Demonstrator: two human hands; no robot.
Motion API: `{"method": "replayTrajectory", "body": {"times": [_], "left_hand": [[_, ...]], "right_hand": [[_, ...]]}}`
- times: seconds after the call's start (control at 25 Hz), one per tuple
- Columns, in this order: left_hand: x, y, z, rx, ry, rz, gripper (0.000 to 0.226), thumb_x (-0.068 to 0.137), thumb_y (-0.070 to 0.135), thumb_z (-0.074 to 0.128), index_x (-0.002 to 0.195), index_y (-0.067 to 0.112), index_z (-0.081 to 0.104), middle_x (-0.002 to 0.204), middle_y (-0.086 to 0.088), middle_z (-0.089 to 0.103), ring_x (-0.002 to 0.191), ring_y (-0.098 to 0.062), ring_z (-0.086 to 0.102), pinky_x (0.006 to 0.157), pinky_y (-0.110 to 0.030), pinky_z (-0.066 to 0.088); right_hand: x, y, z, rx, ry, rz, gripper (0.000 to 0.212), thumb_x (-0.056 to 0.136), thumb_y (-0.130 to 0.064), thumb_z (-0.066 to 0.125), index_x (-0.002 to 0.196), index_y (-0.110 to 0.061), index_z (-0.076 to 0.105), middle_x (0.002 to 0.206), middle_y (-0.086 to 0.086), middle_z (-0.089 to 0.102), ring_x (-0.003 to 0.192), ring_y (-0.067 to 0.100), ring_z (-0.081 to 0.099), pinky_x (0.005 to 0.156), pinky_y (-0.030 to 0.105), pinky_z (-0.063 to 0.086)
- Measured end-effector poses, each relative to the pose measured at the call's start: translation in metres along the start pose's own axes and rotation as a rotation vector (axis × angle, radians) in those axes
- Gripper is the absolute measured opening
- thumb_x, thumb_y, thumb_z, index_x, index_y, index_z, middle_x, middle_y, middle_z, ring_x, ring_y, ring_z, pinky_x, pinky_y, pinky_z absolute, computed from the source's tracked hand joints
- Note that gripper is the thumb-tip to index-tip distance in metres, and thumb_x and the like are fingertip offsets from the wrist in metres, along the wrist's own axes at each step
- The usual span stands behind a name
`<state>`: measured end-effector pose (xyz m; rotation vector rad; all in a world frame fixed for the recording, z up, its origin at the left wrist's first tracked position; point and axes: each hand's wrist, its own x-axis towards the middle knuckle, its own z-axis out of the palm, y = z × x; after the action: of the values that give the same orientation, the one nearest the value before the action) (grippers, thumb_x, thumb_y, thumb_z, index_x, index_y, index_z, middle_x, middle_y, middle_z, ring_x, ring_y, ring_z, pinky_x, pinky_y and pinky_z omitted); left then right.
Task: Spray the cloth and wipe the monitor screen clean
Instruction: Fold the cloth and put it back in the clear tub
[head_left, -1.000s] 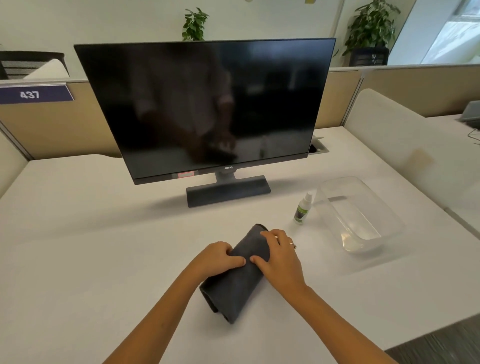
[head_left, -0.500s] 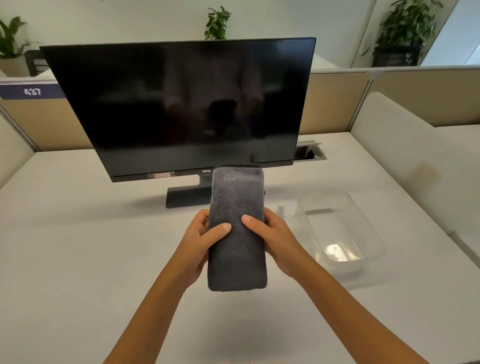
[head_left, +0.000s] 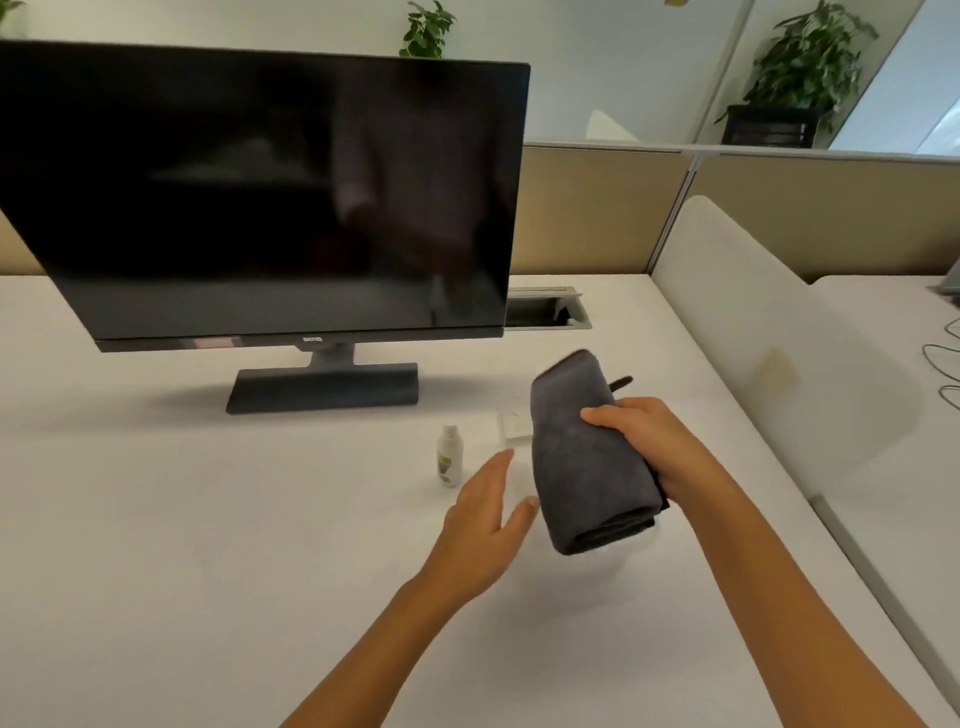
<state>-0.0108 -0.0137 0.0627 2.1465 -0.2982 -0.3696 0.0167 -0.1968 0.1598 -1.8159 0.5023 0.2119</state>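
Over the white bench (head_left: 208, 571), right of centre, the right hand (head_left: 649, 441) holds a folded dark grey cloth (head_left: 582, 457) in the air, fingers (head_left: 605, 418) curled over its front face, thumb side hidden behind it. Cloth is a thick folded bundle, long axis roughly upright, tilted a little, lower end showing stacked layers; a small tab or loop sticks out at its upper right. Left hand (head_left: 485, 525) is just beside the cloth on its left, fingers straight and loose, holding nothing, palm turned toward the cloth, thumb tip near or maybe touching the cloth edge, cannot tell which. Small white spray bottle (head_left: 449, 456) with a green label stands upright on the bench, just left of the left hand's fingertips, apart from them. Monitor (head_left: 260, 197) stands at the back left on a dark stand (head_left: 322, 387), screen dark with faint reflections, well apart from the cloth. Corner of a clear plastic container (head_left: 514, 428) peeks out behind the cloth, mostly hidden. Cable slot (head_left: 545, 314) sits in the bench behind the monitor's right edge. Beige partition (head_left: 587, 208) runs along the back, potted plant (head_left: 800, 73) behind it at upper right. Image slightly motion-blurred.
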Motion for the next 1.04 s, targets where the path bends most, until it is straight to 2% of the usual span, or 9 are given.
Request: {"method": "replayTrajectory", "body": {"times": [0.12, 0.2, 0.28, 0.48, 0.68, 0.8, 0.88, 0.92, 1.04], "left_hand": [[0.012, -0.006, 0.028, 0.472, -0.044, 0.006, 0.071, 0.088, 0.065, 0.015, 0.148, 0.032, -0.004, 0.152, 0.013, -0.023, 0.142, -0.016, -0.017, 0.114, -0.047, 0.006], [0.012, -0.007, 0.035, 0.575, -0.006, 0.012, 0.080, 0.077, 0.070, -0.007, 0.147, 0.031, -0.011, 0.143, 0.014, -0.037, 0.135, -0.014, -0.030, 0.113, -0.049, 0.002], [0.010, -0.011, 0.038, 0.592, 0.011, 0.029, 0.076, 0.078, 0.066, -0.010, 0.146, 0.031, -0.013, 0.141, 0.015, -0.039, 0.132, -0.010, -0.032, 0.114, -0.047, 0.000], [0.010, -0.014, 0.038, 0.596, -0.004, 0.054, 0.064, 0.088, 0.047, 0.006, 0.145, 0.030, -0.017, 0.141, 0.017, -0.037, 0.137, -0.008, -0.027, 0.114, -0.046, -0.003], [0.011, -0.013, 0.039, 0.604, -0.017, 0.044, 0.068, 0.080, 0.055, -0.006, 0.142, 0.032, -0.022, 0.139, 0.017, -0.039, 0.137, -0.008, -0.026, 0.114, -0.045, -0.003], [0.010, -0.013, 0.040, 0.566, -0.008, 0.050, 0.064, 0.084, 0.050, -0.002, 0.142, 0.031, -0.022, 0.140, 0.018, -0.036, 0.141, -0.009, -0.020, 0.114, -0.044, -0.003], [0.010, -0.013, 0.040, 0.544, -0.001, 0.051, 0.064, 0.087, 0.046, 0.005, 0.143, 0.030, -0.020, 0.142, 0.018, -0.033, 0.143, -0.011, -0.015, 0.114, -0.045, -0.001], [0.010, -0.013, 0.040, 0.549, -0.003, 0.047, 0.064, 0.086, 0.046, 0.005, 0.143, 0.029, -0.020, 0.143, 0.017, -0.032, 0.143, -0.011, -0.014, 0.114, -0.045, -0.001], [0.010, -0.014, 0.040, 0.586, -0.005, 0.052, 0.065, 0.084, 0.051, 0.000, 0.142, 0.030, -0.022, 0.144, 0.015, -0.032, 0.143, -0.012, -0.015, 0.115, -0.046, 0.001]], "right_hand": [[0.021, 0.019, -0.021, -0.181, -0.035, 0.096, 0.026, 0.082, -0.027, 0.065, 0.089, -0.002, 0.066, 0.088, 0.013, 0.071, 0.081, 0.026, 0.067, 0.066, 0.033, 0.053], [0.033, 0.032, -0.019, -0.280, -0.004, 0.056, 0.026, 0.081, -0.030, 0.065, 0.088, -0.006, 0.064, 0.088, 0.010, 0.069, 0.081, 0.024, 0.066, 0.069, 0.034, 0.053], [0.042, 0.038, -0.011, -0.411, 0.052, -0.031, 0.025, 0.083, -0.033, 0.062, 0.091, -0.010, 0.062, 0.088, 0.005, 0.066, 0.080, 0.021, 0.063, 0.070, 0.032, 0.051], [0.048, 0.037, 0.011, -0.610, 0.148, -0.241, 0.027, 0.090, -0.037, 0.054, 0.104, -0.014, 0.059, 0.089, 0.000, 0.062, 0.076, 0.017, 0.057, 0.066, 0.026, 0.044], [0.050, 0.056, 0.026, -0.768, 0.154, -0.269, 0.028, 0.094, -0.034, 0.049, 0.110, -0.012, 0.056, 0.101, 0.008, 0.065, 0.086, 0.024, 0.062, 0.077, 0.034, 0.053], [0.053, 0.058, 0.027, -0.589, 0.030, -0.157, 0.030, 0.096, -0.032, 0.046, 0.117, -0.011, 0.051, 0.112, 0.010, 0.061, 0.091, 0.023, 0.057, 0.080, 0.032, 0.048], [0.054, 0.059, 0.023, -0.344, -0.067, -0.044, 0.035, 0.098, -0.032, 0.043, 0.126, -0.012, 0.045, 0.123, 0.010, 0.056, 0.104, 0.026, 0.056, 0.085, 0.033, 0.046], [0.053, 0.061, 0.023, -0.354, -0.085, -0.026, 0.037, 0.098, -0.031, 0.042, 0.130, -0.012, 0.042, 0.127, 0.010, 0.054, 0.109, 0.027, 0.055, 0.088, 0.034, 0.046], [0.048, 0.070, 0.028, -0.862, 0.090, -0.134, 0.049, 0.096, -0.025, 0.049, 0.139, -0.012, 0.029, 0.136, 0.011, 0.047, 0.117, 0.028, 0.053, 0.094, 0.034, 0.046]]}}
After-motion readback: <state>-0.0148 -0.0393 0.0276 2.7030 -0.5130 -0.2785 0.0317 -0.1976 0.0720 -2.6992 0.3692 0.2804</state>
